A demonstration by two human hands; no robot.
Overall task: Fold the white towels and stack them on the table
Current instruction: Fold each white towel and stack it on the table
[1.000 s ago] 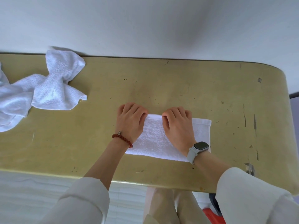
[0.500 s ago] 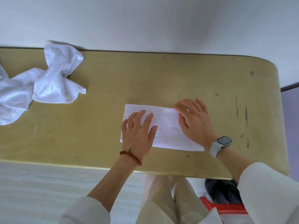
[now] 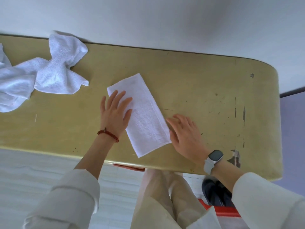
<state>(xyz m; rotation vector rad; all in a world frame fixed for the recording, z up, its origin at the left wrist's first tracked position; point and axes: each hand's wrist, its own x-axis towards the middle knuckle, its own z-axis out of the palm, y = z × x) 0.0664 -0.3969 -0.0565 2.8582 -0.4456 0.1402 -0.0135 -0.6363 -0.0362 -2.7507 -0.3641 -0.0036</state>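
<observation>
A folded white towel (image 3: pixel 143 116) lies as a long strip on the yellow table (image 3: pixel 206 100), turned diagonally from upper left to lower right. My left hand (image 3: pixel 115 113) lies flat with spread fingers, fingertips resting on the towel's left side. My right hand (image 3: pixel 184 134) is flat on the table, its fingers against the towel's lower right edge. A pile of unfolded white towels (image 3: pixel 41 71) sits crumpled at the table's far left.
The table's back edge meets a white wall (image 3: pixel 165 22). Its right end is rounded, with scratches and chipped paint (image 3: pixel 236 157). Below the front edge are my legs, white floor tiles and a red object (image 3: pixel 221 210).
The towel has rotated from lying sideways to a diagonal. My left hand moved up along its left side; my right hand slid off the top to its lower right edge.
</observation>
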